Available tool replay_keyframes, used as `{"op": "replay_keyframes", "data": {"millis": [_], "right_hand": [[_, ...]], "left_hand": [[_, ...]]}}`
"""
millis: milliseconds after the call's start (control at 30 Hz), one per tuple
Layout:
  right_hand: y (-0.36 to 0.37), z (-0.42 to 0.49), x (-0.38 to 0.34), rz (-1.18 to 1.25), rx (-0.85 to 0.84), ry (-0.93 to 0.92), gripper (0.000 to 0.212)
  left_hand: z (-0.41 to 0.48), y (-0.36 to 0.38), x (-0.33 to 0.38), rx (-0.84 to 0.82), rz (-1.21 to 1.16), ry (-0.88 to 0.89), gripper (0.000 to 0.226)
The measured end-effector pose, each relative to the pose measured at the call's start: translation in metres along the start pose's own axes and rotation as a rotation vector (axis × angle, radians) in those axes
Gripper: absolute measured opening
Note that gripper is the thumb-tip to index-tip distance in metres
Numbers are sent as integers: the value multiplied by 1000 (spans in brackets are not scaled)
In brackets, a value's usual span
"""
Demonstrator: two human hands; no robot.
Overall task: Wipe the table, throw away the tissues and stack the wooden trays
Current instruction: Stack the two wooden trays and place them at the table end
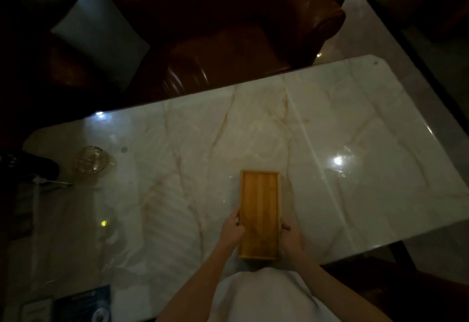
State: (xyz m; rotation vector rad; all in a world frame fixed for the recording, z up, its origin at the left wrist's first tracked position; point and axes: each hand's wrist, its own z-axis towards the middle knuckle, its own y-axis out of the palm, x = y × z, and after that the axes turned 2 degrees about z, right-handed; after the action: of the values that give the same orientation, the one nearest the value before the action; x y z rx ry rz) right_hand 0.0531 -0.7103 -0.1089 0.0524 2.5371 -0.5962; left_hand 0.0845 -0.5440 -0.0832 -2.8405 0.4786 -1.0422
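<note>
My left hand [232, 230] and right hand [291, 236] each clasp a long side of the tray [260, 215], near its close end. It lies between them on the table [355, 144], by the near edge, long axis running straight away from me. Both hands look equally near. I see no second tray to stack on.

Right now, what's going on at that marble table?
A person is gripping a wooden tray by its long sides, left hand on one edge and right hand on the other, at the near edge of the marble table. Whether it is one tray or a stack cannot be told from above. A glass jar sits at the far left. No tissues are visible on the table.
</note>
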Motion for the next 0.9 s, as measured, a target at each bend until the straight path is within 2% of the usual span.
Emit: {"op": "replay_keyframes", "data": {"millis": [167, 400, 500, 667, 767, 900], "right_hand": [[-4, 2, -4, -142, -37, -48, 30], [-13, 17, -21, -149, -264, -135, 31], [-10, 25, -35, -148, -338, -90, 37], [-6, 38, -46, -261, -260, -56, 29], [-12, 46, -57, -397, -275, -90, 26], [-29, 61, -78, -586, -257, -196, 27]], "left_hand": [[5, 2, -1, -2, -44, -21, 61], [22, 5, 7, 24, 37, -167, 54], [34, 9, 11, 74, 3, -208, 50], [44, 17, 24, 111, -22, -271, 38], [45, 17, 33, 69, 34, -366, 34], [35, 26, 48, 92, -121, -472, 30]]}}
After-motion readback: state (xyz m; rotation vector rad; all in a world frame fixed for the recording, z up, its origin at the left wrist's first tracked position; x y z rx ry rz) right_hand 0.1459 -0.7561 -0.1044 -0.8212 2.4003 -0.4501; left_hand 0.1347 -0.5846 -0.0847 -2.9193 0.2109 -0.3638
